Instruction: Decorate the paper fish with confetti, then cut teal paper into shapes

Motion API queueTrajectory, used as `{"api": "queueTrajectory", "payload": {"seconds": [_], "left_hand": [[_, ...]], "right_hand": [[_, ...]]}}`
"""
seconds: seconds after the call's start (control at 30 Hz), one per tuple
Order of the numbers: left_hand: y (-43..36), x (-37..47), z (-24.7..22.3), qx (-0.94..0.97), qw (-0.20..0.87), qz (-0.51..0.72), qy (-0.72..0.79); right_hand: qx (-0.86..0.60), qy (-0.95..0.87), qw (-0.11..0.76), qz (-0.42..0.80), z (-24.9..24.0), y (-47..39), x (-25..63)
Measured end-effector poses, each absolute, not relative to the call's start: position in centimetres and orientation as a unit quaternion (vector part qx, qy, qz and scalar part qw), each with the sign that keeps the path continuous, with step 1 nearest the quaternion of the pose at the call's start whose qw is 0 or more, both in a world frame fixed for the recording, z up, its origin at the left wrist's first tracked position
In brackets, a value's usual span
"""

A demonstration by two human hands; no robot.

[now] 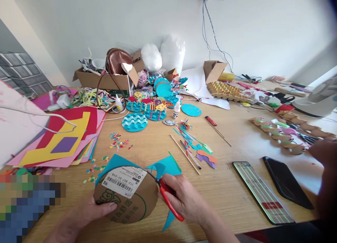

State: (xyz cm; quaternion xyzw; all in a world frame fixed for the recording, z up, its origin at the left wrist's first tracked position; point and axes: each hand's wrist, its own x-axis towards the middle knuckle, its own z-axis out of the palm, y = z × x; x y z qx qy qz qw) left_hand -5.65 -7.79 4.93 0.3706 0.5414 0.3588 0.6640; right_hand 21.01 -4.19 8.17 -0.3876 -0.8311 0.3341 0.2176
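Note:
My left hand (101, 209) grips a round brown cardboard disc (131, 204) at its left edge, thumb on top. The disc carries green print and a white barcode label (125, 182). Blue paper (118, 161) lies against its underside and sticks out beyond the rim. Red-handled scissors (168, 200) are in my right hand (183, 194), fingers wrapped round the handles, with the blades at the disc's upper right edge. Another piece of blue paper (168, 166) extends behind the scissors, and a narrow blue strip (168, 220) hangs below them.
Stacked coloured paper (60, 141) lies at left, near paper confetti (119, 143). Wave-decorated blue discs (134, 122) and a glue bottle (176, 109) stand behind. Wooden sticks (184, 153) lie mid-table. Two phones (263, 192) (285, 181) are at right, beside another person's dark, blurred arm (326, 180).

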Motion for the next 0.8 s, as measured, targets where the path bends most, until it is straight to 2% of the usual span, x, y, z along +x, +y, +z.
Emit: {"api": "queueTrajectory", "payload": {"seconds": [0.53, 0.8], "left_hand": [[-7.9, -5.9, 4.9, 0.369, 0.659, 0.357, 0.549], [-7.9, -5.6, 5.2, 0.373, 0.666, 0.361, 0.536]], "right_hand": [[-0.38, -0.851, 0.151, 0.33, 9.1, -3.5, 21.4], [-0.362, -0.842, 0.184, 0.355, 8.7, -3.6, 21.1]]}}
